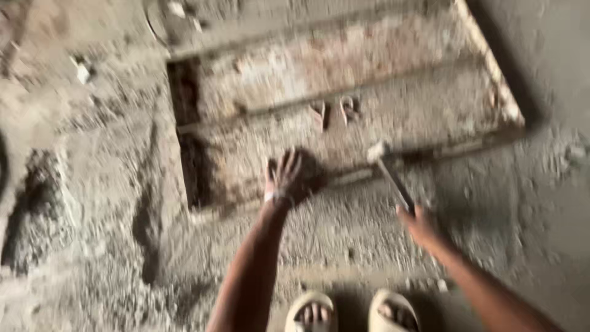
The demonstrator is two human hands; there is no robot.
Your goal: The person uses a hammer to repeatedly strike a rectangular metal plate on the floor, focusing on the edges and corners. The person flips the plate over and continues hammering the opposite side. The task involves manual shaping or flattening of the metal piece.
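Counting first: one hammer [388, 174], one wooden panel [369, 92], two bent metal hooks [335, 110] on the panel, two sandals [353, 312], two hands in view.

Hammer is held in the right hand [418, 222]. Its handle is gripped near the lower end, fingers closed around it; individual fingers cannot be separated because of blur. Long axis runs diagonally, from the fist up and to the left. Head is at the far end, well beyond the fingertips, pale, and lies at the near edge of the panel. Whether the head touches the edge cannot be told.

Left hand [284, 181] is stretched forward, fingers [289, 163] spread apart and pointing up toward the panel. Fingertips are over the panel's near rail, beside a dark patch just right of them; contact appears likely but is not certain. A pale band is seen at the wrist.

Panel lies flat on rubble, with rails running across it and a dark gap along its left side, left of the left fingers. Hooks sit side by side beyond the fingertips of the left hand, up and to the right, between the two hands' lines of reach.

Sandals are pale, toes showing, below both forearms at the bottom edge. Ground is covered in grey dust and broken mortar.
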